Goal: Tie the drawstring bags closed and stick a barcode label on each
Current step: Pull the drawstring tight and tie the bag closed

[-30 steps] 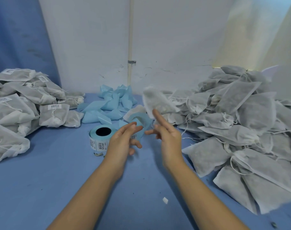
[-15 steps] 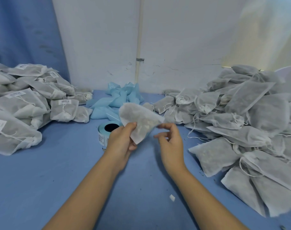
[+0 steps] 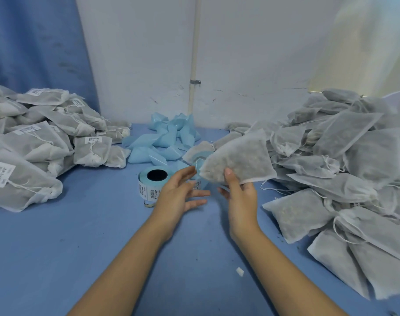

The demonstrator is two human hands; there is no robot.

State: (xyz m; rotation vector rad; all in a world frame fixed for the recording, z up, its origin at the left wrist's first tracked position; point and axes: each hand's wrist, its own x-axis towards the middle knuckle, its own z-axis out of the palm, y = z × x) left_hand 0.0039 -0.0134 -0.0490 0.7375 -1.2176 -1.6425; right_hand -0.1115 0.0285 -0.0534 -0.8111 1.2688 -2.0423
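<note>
Filled grey-white mesh drawstring bag (image 3: 242, 158) held up by the right hand (image 3: 240, 197); left hand (image 3: 178, 195) free beside the labels.

Gripped at the lower edge, thumb on the near face, clear of the blue table (image 3: 80, 247). Long axis tilted: low corner pointing at the left hand, high corner up and to the right. Left hand spread wide, holding nothing, placed between the bag and the pale blue roll of barcode labels (image 3: 152, 181). Roll just to its left, so nearer that hand than the right one. Likely next: peeling a label with the left. Mouth tied or not: cannot tell. Heap of labelled bags (image 3: 35, 142) well to the left, heap of unlabelled bags (image 3: 345, 156) close on the right.
</note>
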